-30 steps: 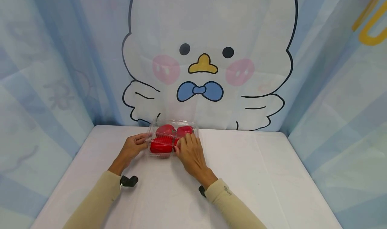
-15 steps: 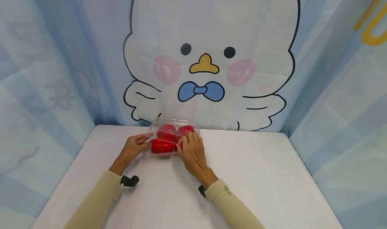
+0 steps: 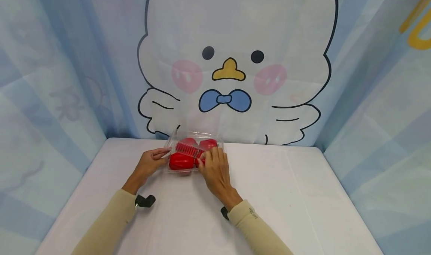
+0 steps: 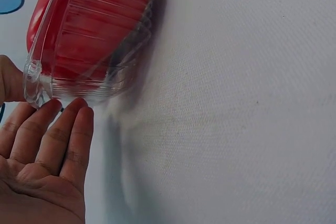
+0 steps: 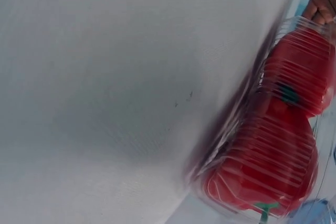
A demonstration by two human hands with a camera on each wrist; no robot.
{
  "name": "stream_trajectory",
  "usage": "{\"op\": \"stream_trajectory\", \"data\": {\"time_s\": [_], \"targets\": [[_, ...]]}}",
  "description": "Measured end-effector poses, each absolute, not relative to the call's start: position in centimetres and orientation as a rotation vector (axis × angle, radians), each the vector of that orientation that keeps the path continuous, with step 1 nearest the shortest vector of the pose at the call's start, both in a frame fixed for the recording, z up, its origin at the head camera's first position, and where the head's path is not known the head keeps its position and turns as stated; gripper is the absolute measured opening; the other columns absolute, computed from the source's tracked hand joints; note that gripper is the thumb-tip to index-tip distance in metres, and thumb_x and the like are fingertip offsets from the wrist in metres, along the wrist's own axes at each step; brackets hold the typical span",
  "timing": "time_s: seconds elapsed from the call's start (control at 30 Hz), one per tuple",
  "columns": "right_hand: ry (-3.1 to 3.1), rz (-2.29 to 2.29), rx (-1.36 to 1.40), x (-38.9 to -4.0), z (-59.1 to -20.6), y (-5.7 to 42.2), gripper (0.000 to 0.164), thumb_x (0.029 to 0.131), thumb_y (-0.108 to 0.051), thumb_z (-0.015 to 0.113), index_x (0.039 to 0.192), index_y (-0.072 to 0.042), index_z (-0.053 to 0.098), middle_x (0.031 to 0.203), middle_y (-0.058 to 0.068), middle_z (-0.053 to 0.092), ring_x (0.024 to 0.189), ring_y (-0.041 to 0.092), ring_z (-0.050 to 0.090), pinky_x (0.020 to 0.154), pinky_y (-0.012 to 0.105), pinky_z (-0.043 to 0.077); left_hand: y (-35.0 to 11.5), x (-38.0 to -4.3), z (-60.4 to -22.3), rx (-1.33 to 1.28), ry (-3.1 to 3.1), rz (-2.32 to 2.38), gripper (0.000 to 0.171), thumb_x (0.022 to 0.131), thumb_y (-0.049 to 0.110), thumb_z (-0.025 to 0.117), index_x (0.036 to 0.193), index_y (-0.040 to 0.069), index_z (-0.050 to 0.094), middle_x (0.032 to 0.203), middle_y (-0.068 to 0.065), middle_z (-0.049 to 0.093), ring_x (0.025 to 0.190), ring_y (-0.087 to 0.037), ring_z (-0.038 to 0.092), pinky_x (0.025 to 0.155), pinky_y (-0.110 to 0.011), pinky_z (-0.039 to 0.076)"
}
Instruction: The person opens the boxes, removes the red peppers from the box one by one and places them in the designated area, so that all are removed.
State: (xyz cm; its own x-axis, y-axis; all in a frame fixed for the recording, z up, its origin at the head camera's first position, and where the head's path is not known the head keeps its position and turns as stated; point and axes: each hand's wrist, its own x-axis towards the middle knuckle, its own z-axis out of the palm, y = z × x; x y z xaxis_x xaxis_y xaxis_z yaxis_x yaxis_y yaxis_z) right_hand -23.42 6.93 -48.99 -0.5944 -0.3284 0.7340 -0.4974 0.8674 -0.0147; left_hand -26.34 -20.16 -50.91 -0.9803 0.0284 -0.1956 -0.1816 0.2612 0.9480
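Observation:
A clear plastic clamshell container [image 3: 192, 171], packed with several red bell peppers [image 3: 182, 161], sits at the back of the table. At its left corner, my left hand [image 3: 150, 164] pinches the rim; in the left wrist view the thumb is above and the left fingertips [image 4: 79, 103] touch the corner from below. My right hand [image 3: 215, 171] is at the front right, its fingers bent around the edge of the tilted, ridged lid [image 3: 189, 149], close to a pepper. Its fingertips are partly hidden. Green stems show on the peppers [image 5: 262, 166] in the right wrist view.
The container stands close to the back curtain [image 3: 235, 124], printed with a white cartoon bird. Pale blue curtains [image 3: 50, 98] also enclose the sides. A white cloth [image 3: 276, 195] covers the table.
The ridged lid strip has shifted slightly up and back along with my right hand, uncovering more of the front pepper. My left hand stays at the container's corner.

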Motion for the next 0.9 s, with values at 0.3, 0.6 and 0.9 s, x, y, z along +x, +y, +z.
{"op": "stream_trajectory", "data": {"time_s": [0.3,0.6,0.9], "targets": [[-2.24,0.275,0.566,-23.2,-48.8,7.0,0.027,0.095,-0.028,0.081,0.102,-0.007,0.065,0.093,0.006,0.055,0.087,0.02,0.047,0.072,0.031,0.041,-19.6,-25.9,-50.4,-0.155,2.359,1.783,0.055,0.103,0.02,0.07,0.156,0.012,0.055,0.159,-0.013,0.055,0.155,-0.038,0.045,0.12,-0.05,0.046],[-2.259,0.253,0.516,-24.0,-46.1,7.1,0.032,0.094,-0.032,0.082,0.106,-0.008,0.066,0.097,0.008,0.057,0.092,0.021,0.049,0.075,0.033,0.041,-20.1,-25.9,-50.3,-0.121,2.345,1.829,0.055,0.104,0.019,0.069,0.156,0.01,0.054,0.158,-0.014,0.056,0.151,-0.036,0.05,0.118,-0.047,0.047],[-2.202,0.2,0.551,-25.7,-44.1,7.2,0.024,0.094,-0.03,0.082,0.104,-0.012,0.07,0.095,0.006,0.06,0.091,0.02,0.052,0.074,0.033,0.041,-19.9,-25.9,-50.5,-0.109,2.332,1.837,0.055,0.103,0.02,0.071,0.155,0.012,0.056,0.159,-0.012,0.056,0.156,-0.034,0.044,0.121,-0.047,0.044]]}}
